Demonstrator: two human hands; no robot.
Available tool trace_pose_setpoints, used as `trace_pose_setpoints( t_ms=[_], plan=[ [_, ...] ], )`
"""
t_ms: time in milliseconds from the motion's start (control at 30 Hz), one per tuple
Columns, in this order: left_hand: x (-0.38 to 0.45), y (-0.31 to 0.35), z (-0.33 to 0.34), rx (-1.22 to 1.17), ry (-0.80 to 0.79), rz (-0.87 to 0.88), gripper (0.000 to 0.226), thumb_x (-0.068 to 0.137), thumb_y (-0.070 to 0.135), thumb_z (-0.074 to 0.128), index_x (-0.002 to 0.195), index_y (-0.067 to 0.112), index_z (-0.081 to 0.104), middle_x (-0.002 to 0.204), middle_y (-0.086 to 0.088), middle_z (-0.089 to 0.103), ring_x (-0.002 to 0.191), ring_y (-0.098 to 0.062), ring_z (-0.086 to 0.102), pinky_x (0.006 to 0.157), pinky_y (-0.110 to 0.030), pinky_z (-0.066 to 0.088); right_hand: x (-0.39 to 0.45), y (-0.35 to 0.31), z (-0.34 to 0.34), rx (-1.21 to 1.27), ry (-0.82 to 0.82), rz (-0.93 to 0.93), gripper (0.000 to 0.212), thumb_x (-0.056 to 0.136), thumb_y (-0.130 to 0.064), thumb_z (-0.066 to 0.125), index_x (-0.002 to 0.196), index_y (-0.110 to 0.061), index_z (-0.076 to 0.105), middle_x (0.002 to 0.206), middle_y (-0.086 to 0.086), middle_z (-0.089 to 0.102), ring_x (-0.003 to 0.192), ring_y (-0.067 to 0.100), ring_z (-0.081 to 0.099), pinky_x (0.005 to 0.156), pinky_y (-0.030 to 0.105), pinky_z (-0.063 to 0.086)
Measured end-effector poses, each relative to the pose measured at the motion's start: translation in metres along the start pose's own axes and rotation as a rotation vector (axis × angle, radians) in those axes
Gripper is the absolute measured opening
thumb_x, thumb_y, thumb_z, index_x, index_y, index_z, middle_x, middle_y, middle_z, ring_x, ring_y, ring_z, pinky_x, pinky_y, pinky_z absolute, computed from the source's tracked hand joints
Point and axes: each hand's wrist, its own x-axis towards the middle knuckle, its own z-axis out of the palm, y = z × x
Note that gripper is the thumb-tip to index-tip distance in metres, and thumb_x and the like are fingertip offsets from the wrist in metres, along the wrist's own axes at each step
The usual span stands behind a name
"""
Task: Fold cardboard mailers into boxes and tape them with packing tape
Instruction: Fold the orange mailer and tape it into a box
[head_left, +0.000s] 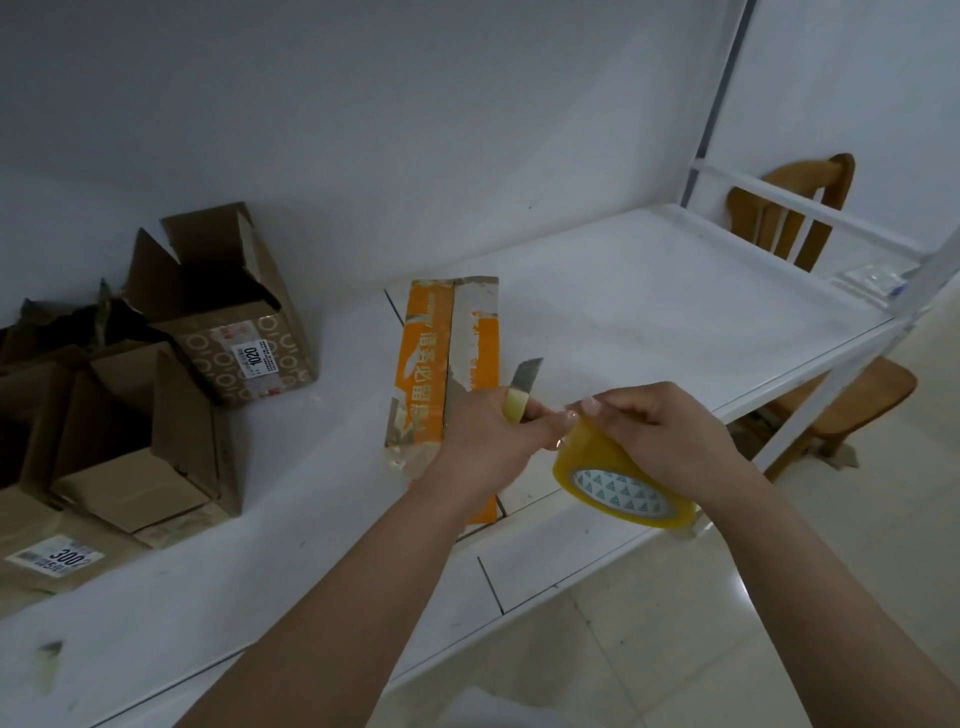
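An orange and brown cardboard mailer (441, 358) lies flat on the white table (649, 291), with torn tape strips down its middle. My left hand (488, 441) hovers over its near end and grips a small utility knife (522, 389) with a yellowish handle, blade pointing up and away. My right hand (660, 421) holds a roll of clear yellowish packing tape (618, 483) over the table's front edge. Fingers of both hands meet at the loose tape end between them.
Open brown cardboard boxes stand at the left: one with a 1020 label (244, 332) and a lower cluster (119, 441) near the table's left edge. A wooden chair (810, 218) stands beyond the white frame (779, 202) at right. Tiled floor lies below.
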Motion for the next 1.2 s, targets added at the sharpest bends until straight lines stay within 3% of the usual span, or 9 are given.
trace_pose_setpoints(
  t_ms=[100,233,367,500,667,800,900,1067,1200],
  plan=[
    [-0.006,0.001,0.014,-0.166,0.092,-0.095,0.022,0.084,0.029,0.074,0.066,0.021,0.063,0.060,0.008,0.068,0.044,0.003,0.054,0.054,-0.017,0.045,0.002,0.002,0.010,0.041,0.180,-0.004,0.035,0.092,-0.059,0.041,0.098,-0.046,0.072,0.085,-0.012,0.072,0.082,0.008,0.065,0.077,0.033,0.053],
    [-0.014,0.006,0.026,-0.318,0.090,-0.245,0.018,0.085,0.030,0.072,0.077,0.019,0.060,0.072,0.004,0.072,0.047,0.000,0.043,0.089,-0.051,0.049,0.008,0.000,0.026,-0.024,0.463,-0.075,0.027,0.094,-0.051,0.049,0.103,-0.041,0.072,0.086,-0.013,0.073,0.082,0.013,0.066,0.067,0.028,0.047],
    [-0.018,0.010,0.003,-0.252,-0.001,-0.229,0.016,0.088,0.035,0.068,0.091,0.019,0.069,0.078,0.005,0.075,0.046,-0.005,0.038,0.047,-0.019,0.037,0.021,0.004,0.034,-0.229,0.611,-0.141,0.027,0.095,-0.045,0.052,0.113,-0.036,0.069,0.077,0.001,0.072,0.071,0.027,0.067,0.058,0.027,0.040],
    [-0.020,-0.003,-0.039,-0.135,0.219,-0.089,0.021,0.089,0.040,0.066,0.079,0.024,0.074,0.053,0.014,0.062,0.041,0.003,0.047,0.045,-0.012,0.039,0.042,0.016,0.047,-0.311,0.600,-0.184,0.024,0.095,-0.033,0.056,0.115,-0.028,0.069,0.074,0.010,0.070,0.069,0.036,0.064,0.058,0.029,0.036],
    [-0.022,-0.066,-0.120,-0.009,0.580,-0.127,0.020,0.097,0.033,0.054,0.092,0.017,0.066,0.067,0.006,0.063,0.058,-0.012,0.050,0.053,-0.024,0.038,0.060,0.055,0.064,-0.348,0.438,-0.095,0.031,0.090,-0.017,0.064,0.121,-0.021,0.067,0.105,0.014,0.071,0.108,0.036,0.060,0.099,0.040,0.029],
    [-0.035,-0.140,-0.152,0.508,0.442,-0.347,0.022,0.102,0.027,0.043,0.101,0.015,0.062,0.090,-0.005,0.067,0.081,-0.025,0.061,0.070,-0.032,0.046,0.059,0.072,0.082,-0.395,0.248,0.041,0.037,0.091,-0.019,0.061,0.127,-0.023,0.061,0.113,0.013,0.068,0.113,0.036,0.055,0.102,0.037,0.027],
    [-0.047,-0.161,-0.153,0.781,0.309,-0.465,0.036,0.101,0.029,0.043,0.130,0.011,0.053,0.119,-0.017,0.061,0.108,-0.034,0.058,0.090,-0.037,0.047,0.060,0.060,0.083,-0.378,0.307,0.046,0.033,0.090,-0.019,0.062,0.122,-0.013,0.061,0.118,0.016,0.064,0.114,0.039,0.052,0.096,0.043,0.035],
    [-0.041,-0.121,-0.130,0.622,0.504,0.100,0.034,0.096,0.015,0.057,0.129,0.007,0.059,0.129,-0.014,0.059,0.120,-0.031,0.054,0.104,-0.038,0.042,0.046,-0.002,0.080,-0.219,0.660,-0.416,0.025,0.088,-0.021,0.058,0.107,-0.011,0.071,0.110,0.009,0.068,0.098,0.036,0.058,0.078,0.039,0.042],
    [-0.016,-0.081,-0.106,0.451,0.339,0.486,0.030,0.091,0.012,0.064,0.120,0.013,0.068,0.137,-0.004,0.054,0.130,-0.009,0.042,0.108,-0.015,0.029,0.040,-0.036,0.098,-0.209,0.528,-0.663,0.029,0.091,-0.029,0.055,0.100,-0.011,0.076,0.108,0.004,0.072,0.094,0.034,0.059,0.077,0.040,0.049]
  ],
)
